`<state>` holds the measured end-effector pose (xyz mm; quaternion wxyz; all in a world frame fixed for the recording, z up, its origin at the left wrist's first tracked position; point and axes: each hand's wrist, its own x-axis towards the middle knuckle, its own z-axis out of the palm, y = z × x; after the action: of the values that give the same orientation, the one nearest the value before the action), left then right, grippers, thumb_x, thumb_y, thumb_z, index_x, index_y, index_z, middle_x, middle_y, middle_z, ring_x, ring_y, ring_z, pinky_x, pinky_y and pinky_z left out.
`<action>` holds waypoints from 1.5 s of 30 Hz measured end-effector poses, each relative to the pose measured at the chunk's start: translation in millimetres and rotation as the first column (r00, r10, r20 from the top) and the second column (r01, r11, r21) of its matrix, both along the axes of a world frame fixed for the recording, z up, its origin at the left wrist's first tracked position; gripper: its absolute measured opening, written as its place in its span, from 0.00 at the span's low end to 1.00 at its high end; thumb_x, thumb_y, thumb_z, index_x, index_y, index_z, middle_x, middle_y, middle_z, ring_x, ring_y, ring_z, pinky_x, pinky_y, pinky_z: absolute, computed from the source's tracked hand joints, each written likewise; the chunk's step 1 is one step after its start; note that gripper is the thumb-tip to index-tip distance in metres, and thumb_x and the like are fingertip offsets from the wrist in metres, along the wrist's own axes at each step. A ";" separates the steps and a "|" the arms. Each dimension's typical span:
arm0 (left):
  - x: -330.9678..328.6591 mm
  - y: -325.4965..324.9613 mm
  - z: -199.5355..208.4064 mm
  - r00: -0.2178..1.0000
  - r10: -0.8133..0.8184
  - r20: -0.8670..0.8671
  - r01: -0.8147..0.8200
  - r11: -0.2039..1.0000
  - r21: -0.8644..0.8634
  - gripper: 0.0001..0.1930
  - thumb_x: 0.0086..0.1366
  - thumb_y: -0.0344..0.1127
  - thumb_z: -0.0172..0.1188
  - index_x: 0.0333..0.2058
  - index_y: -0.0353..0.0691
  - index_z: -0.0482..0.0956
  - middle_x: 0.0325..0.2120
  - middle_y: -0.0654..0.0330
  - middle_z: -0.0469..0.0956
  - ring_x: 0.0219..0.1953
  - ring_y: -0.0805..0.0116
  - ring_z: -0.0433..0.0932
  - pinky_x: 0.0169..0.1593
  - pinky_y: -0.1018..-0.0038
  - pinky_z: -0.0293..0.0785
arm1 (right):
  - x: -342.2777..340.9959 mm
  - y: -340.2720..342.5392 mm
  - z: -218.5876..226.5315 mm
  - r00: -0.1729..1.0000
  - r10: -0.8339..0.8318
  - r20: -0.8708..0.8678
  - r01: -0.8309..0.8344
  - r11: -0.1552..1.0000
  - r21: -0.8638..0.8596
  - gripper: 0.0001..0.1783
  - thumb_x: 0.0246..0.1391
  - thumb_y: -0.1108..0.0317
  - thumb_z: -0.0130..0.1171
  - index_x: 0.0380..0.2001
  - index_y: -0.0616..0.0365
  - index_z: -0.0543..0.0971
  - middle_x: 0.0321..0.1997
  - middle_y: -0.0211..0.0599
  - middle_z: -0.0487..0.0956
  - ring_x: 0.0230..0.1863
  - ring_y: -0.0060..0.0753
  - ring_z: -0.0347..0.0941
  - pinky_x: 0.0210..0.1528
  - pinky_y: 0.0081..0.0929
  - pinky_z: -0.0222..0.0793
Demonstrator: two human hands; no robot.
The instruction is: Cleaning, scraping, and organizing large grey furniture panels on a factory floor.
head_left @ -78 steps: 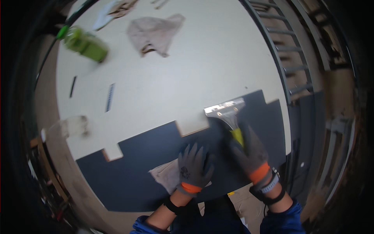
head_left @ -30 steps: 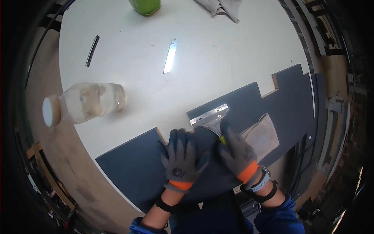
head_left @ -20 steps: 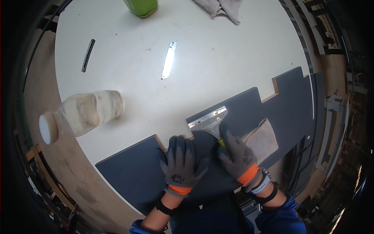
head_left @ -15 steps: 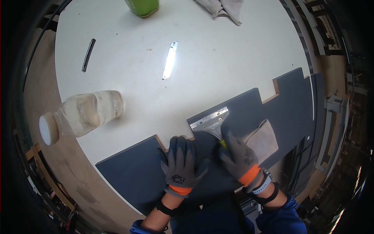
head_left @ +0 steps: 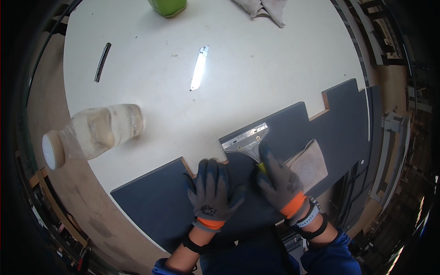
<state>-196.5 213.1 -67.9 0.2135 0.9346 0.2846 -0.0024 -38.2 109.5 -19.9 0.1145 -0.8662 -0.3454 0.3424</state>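
Note:
A dark blue-grey board with two notches along its far edge lies across the near side of a white table. My left hand, in a grey glove with an orange cuff, rests flat on it beside the left notch, fingers stretched out. With my right hand, gloved alike, I hold the handle of a scraper with a wide metal blade. The blade lies on the board near its far edge, right of the left notch. A folded pale cloth lies on the board, partly behind my right hand.
On the left, a clear plastic jar with a white lid lies on its side. Farther off are a thin black strip, a shiny metal strip, a green container and a crumpled cloth. Metal racks stand at the right.
Both hands and the scraper keep nearly the same place on the board. The whole view has shifted very slightly.

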 end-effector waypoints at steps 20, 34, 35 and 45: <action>22.9 39.0 26.1 0.949 0.270 0.160 -0.219 0.934 -0.282 0.23 0.57 0.38 0.60 0.50 0.35 0.72 0.48 0.50 0.74 0.53 0.54 0.72 0.53 0.59 0.65 | 16.8 5.9 2.5 0.995 -0.100 0.004 0.098 0.979 0.181 0.38 0.51 0.59 0.58 0.62 0.63 0.58 0.51 0.57 0.71 0.51 0.57 0.70 0.50 0.42 0.69; -2.1 117.0 101.7 0.914 0.406 0.020 -0.395 0.899 -0.189 0.15 0.63 0.36 0.59 0.46 0.33 0.77 0.35 0.55 0.81 0.34 0.69 0.80 0.32 0.75 0.76 | -42.3 -72.3 93.2 0.979 -0.191 -0.072 0.197 0.975 0.100 0.37 0.51 0.59 0.58 0.63 0.56 0.59 0.52 0.51 0.72 0.52 0.51 0.71 0.53 0.39 0.67; -3.7 113.0 105.0 0.958 0.260 -0.119 -0.235 0.954 0.188 0.16 0.63 0.38 0.59 0.46 0.33 0.77 0.36 0.53 0.81 0.36 0.67 0.80 0.37 0.72 0.77 | -42.4 -81.0 100.8 0.983 -0.154 -0.104 0.154 0.988 -0.007 0.37 0.51 0.59 0.57 0.63 0.56 0.58 0.52 0.51 0.72 0.52 0.51 0.71 0.52 0.39 0.67; -1.6 16.7 156.4 0.966 0.226 0.130 0.012 0.458 -0.889 0.20 0.68 0.45 0.51 0.42 0.31 0.78 0.40 0.57 0.80 0.41 0.71 0.78 0.46 0.76 0.73 | -70.2 -126.1 124.8 0.989 -0.116 -0.095 0.133 0.970 0.205 0.38 0.50 0.55 0.57 0.61 0.57 0.58 0.52 0.51 0.72 0.51 0.52 0.70 0.50 0.41 0.68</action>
<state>-198.0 229.8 88.4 0.6965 0.6627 0.2738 -0.0280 -108.4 -16.5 104.8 0.2411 -0.8543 -0.3197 0.3314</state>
